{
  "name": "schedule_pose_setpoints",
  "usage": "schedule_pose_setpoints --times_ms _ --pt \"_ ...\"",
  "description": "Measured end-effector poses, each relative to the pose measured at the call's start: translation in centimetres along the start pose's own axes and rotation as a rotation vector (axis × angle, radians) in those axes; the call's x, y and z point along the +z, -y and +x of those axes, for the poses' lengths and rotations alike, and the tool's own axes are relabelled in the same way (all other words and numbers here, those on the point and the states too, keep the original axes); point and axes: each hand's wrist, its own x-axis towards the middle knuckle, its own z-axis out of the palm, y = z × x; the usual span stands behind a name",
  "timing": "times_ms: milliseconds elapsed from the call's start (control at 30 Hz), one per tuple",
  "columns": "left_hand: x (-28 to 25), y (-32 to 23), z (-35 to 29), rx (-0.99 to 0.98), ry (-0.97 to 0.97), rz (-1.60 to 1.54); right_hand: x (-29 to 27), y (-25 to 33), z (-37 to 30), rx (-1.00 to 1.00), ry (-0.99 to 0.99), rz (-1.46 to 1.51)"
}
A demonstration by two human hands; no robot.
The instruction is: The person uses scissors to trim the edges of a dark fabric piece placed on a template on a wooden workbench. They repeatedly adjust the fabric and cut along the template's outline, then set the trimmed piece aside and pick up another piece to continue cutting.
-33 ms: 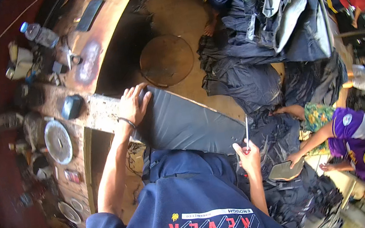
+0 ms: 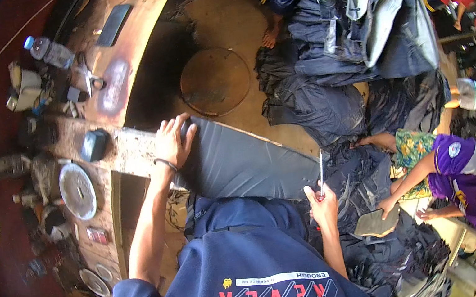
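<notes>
Across my lap lies a long panel (image 2: 246,159) covered in smooth dark material, slanting from upper left to lower right. My left hand (image 2: 173,143) grips its left end, with the fingers bent over the far edge. At the right end, my right hand (image 2: 323,205) is closed around a slim pointed tool (image 2: 322,171) with a metal shaft. A bit of red shows at its handle, mostly hidden by the fingers. The shaft points away from me beside the panel's corner. Whether it touches the panel I cannot tell.
Piles of dark cloth (image 2: 357,34) stand at the far right. A person in purple (image 2: 454,159) holds a flat board (image 2: 377,222) beside my right arm. To the left, a wooden bench (image 2: 104,230) carries a metal dish (image 2: 77,191), a plastic bottle (image 2: 50,52) and scissors (image 2: 90,83).
The view has shifted very slightly. Both my hands, the panel and the tool keep almost the same places.
</notes>
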Motion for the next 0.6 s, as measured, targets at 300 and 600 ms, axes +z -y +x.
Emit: schedule_pose_setpoints --times_ms 300,600 --pt "-0.5 1.2 -1.5 0.017 -0.092 0.059 5.8 -0.9 -2.7 -0.102 -0.437 -0.098" --pt "0.0 2.0 -1.6 0.049 -0.101 0.02 8.1 -1.9 -2.4 -0.123 -0.519 0.118"
